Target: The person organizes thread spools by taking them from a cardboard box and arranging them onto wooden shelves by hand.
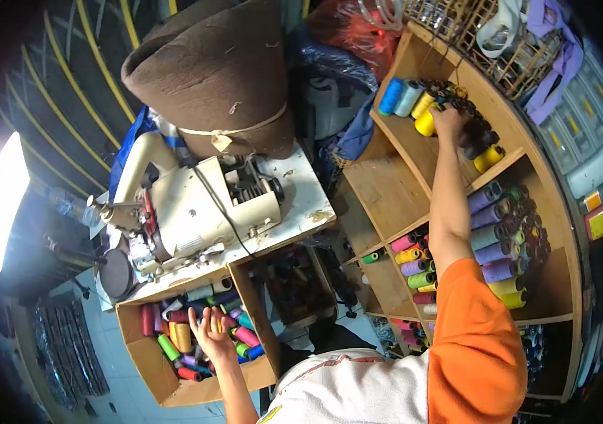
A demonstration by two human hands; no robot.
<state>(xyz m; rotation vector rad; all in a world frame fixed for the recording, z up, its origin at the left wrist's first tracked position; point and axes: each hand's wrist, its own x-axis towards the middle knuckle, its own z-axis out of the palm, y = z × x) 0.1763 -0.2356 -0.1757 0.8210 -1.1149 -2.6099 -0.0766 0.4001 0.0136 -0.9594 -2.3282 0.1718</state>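
My right hand (447,121) reaches into the upper compartment of a wooden shelf, its fingers closed round a yellow thread spool (425,123). Beside it in that compartment stand a blue spool (390,97), a light grey-blue spool (407,99) and several dark spools. Another yellow spool (488,158) lies farther right. My left hand (211,335) is over a cardboard box (147,367) of mixed coloured spools, fingers spread and bent. Whether it touches the spools below is hard to tell.
A cream sewing machine (192,212) sits on a white table (301,198), with a brown fabric bundle (210,78) behind it. More spools fill the lower shelf compartments (559,283). A wire basket (457,28) tops the shelf. A bright lamp (1,201) glows at the left.
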